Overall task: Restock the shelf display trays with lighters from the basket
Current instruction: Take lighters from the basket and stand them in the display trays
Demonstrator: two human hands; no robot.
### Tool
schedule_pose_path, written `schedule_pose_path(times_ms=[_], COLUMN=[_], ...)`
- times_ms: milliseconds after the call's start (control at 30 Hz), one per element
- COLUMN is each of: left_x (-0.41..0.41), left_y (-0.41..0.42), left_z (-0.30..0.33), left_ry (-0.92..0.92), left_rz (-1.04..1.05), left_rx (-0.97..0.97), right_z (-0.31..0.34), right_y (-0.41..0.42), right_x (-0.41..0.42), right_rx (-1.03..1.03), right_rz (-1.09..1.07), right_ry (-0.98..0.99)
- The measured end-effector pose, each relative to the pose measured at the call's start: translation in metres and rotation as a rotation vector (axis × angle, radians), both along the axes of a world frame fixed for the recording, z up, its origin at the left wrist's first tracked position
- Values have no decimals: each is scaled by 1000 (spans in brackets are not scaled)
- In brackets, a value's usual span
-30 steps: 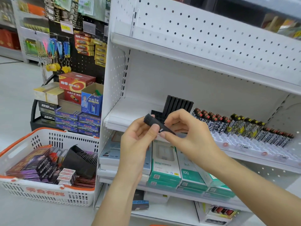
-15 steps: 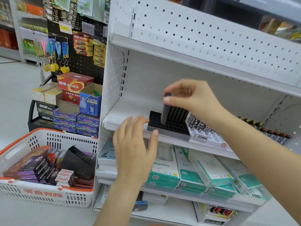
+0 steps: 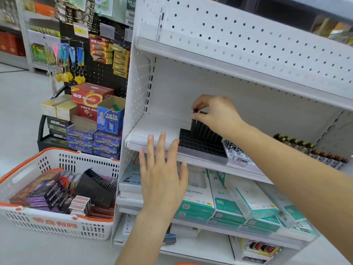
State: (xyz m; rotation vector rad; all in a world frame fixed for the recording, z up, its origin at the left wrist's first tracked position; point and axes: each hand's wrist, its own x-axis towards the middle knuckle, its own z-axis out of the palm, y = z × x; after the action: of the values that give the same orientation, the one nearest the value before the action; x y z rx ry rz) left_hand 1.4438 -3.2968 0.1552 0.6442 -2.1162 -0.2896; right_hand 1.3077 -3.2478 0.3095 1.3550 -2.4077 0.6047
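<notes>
1. White plastic basket with orange rim (image 3: 57, 222) stands on the floor at left, holding boxed goods and a black slotted tray.
2. Left hand (image 3: 162, 180) is raised before the white metal shelf (image 3: 152, 129), fingers straight and spread, grasping nothing.
3. Black gridded display tray (image 3: 198, 144) sits on that shelf.
4. Right hand (image 3: 215, 113) pinches a slim black lighter (image 3: 194, 121), upright at the tray's rear row.

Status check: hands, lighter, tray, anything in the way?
Right hand pinching black lighter, upright at the tray's back row. Left hand open, empty, before the shelf edge. Nothing blocking the tray.
</notes>
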Motion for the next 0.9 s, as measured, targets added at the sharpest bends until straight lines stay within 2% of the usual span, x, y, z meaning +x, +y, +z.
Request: schedule_pose_path(times_ms=[267,533,900], left_x=[-1,-1,1], left_y=[0,0,-1], left_z=[2,2,5], left_ry=[56,88,96], left_rz=[0,-24,-38], left_rx=[24,54,59], right_z=[-3,3,-2], right_y=[-2,-13,-16], right_x=[-7,-14,-3], right_rx=[-81,4,181], right_rz=[-40,-168,-165], right_ry=[-70,-81,56])
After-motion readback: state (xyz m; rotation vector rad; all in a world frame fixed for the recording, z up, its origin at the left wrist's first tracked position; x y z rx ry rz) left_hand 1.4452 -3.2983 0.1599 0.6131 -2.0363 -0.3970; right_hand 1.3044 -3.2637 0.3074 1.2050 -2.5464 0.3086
